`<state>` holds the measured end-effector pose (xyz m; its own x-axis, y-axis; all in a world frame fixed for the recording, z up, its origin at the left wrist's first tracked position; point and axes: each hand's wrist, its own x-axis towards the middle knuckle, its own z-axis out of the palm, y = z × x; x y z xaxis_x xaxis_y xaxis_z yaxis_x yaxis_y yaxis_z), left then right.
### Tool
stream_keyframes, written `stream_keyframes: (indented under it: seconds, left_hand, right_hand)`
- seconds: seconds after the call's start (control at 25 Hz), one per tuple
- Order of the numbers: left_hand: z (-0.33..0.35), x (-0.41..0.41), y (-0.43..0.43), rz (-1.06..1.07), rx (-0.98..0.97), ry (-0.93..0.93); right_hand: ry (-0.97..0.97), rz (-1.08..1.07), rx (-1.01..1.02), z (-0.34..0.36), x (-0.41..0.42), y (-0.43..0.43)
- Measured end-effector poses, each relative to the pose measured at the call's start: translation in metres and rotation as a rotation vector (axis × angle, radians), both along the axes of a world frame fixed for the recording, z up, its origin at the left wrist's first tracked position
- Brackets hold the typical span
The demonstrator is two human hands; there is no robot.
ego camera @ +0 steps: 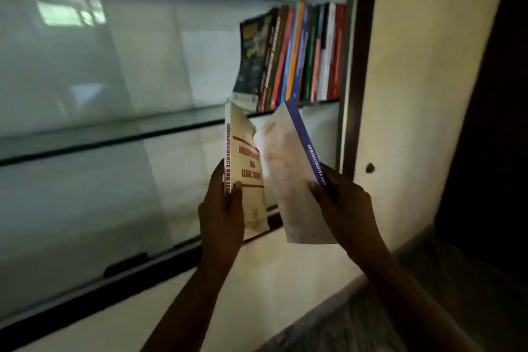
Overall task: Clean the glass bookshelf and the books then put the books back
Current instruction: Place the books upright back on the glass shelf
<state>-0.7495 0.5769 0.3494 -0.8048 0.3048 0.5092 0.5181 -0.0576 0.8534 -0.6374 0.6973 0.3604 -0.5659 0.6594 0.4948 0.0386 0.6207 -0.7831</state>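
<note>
**Sam:** What do the hands have?

**Mia:** The left hand (221, 208) is wrapped round the bottom of a thin cream paper book with red letters (251, 157), thumb on the front. The right hand (343, 203) grips a white paper book with a blue spine (288, 180) the same way. Both books are in the middle of the frame, tipped apart like a V, in front of the clear flat glass shelf (114, 134)

**Sam:** Where do they go?

**Mia:** I think beside the row of bright standing books (297, 51) in the upper right. That row looks like it leans to the right

**Sam:** How do you do it well?

**Mia:** One book at a time, I'd say. Slide it in at the left end of the row, spine facing out, bottom edge down on the glass first. Go softly, because glass can chip. Then push the row up straight so nothing tips over. The cream book's top corner looks bent or torn, so hold it gently
</note>
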Motion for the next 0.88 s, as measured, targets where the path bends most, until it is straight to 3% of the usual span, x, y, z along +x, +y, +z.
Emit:
stream_keyframes:
  seconds: [0.2, 0.44, 0.64, 0.76, 0.88]
  left_hand:
    - [0.091, -0.072, 0.066, 0.270, 0.217, 0.200]
    - [0.146, -0.167, 0.122, 0.408, 0.228, 0.418]
    - [0.146, -0.244, 0.168, 0.258, 0.252, 0.365]
    - [0.136, -0.277, 0.188, 0.103, 0.190, 0.267]
    - [0.131, -0.292, 0.196, -0.154, 0.092, 0.199]
  right_hand:
    - [0.335, 0.232, 0.079, 0.074, -0.108, 0.060]
    - [0.651, 0.263, 0.053, 0.112, -0.237, 0.082]
    - [0.674, -0.213, 0.160, 0.103, -0.344, 0.102]
    - [0.675, -0.118, 0.232, 0.095, -0.369, 0.115]
    - [0.572, 0.097, 0.045, 0.099, -0.366, 0.116]
